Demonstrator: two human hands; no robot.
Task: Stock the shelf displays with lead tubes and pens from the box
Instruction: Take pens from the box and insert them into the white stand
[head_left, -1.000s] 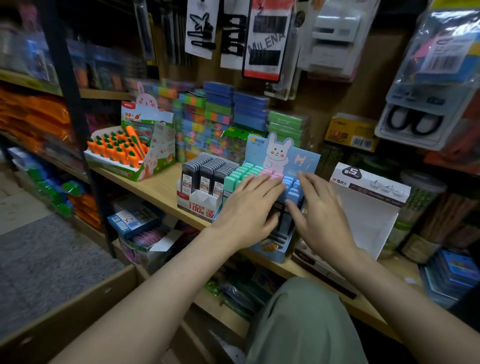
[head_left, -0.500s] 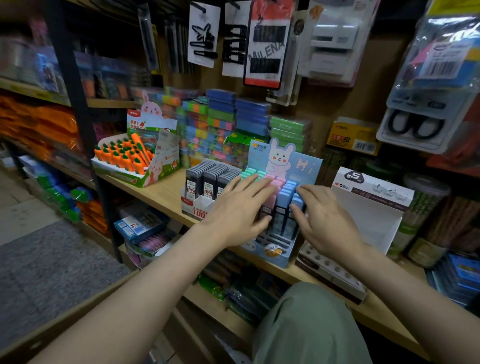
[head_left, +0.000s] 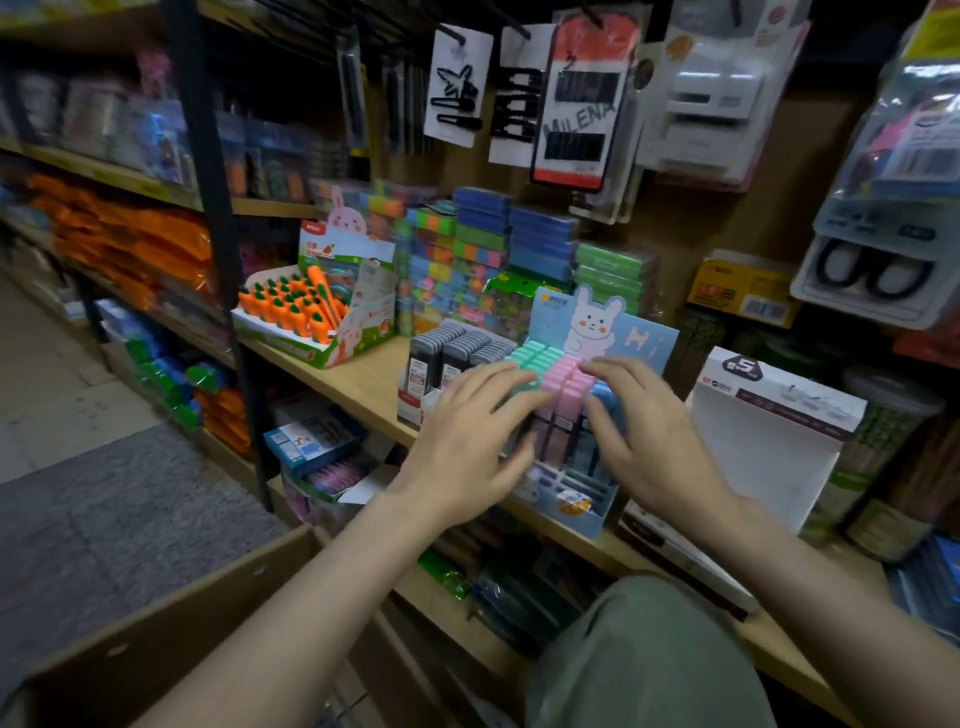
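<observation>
A blue bunny display box (head_left: 597, 332) stands on the wooden shelf (head_left: 363, 387), filled with rows of green, pink and blue capped lead tubes (head_left: 563, 371). My left hand (head_left: 467, 441) rests with spread fingers over the green and pink rows. Over the blue row, my right hand (head_left: 649, 441) also has its fingers spread. Neither hand grips a tube. Left of the bunny box sits a display of dark grey lead tubes (head_left: 452, 353). The brown cardboard box (head_left: 171, 618) lies below, near my left forearm.
An orange carrot-pen display (head_left: 311, 317) stands on the shelf to the left. A white empty display carton (head_left: 769, 441) sits to the right. Stacked coloured erasers (head_left: 478, 249) fill the back. Hanging packs line the wall above. My knee (head_left: 649, 660) is under the shelf edge.
Both hands slid slightly over the tube tops, pressing and evening the rows; more pink caps now show between them. The camera view shifted a little.
</observation>
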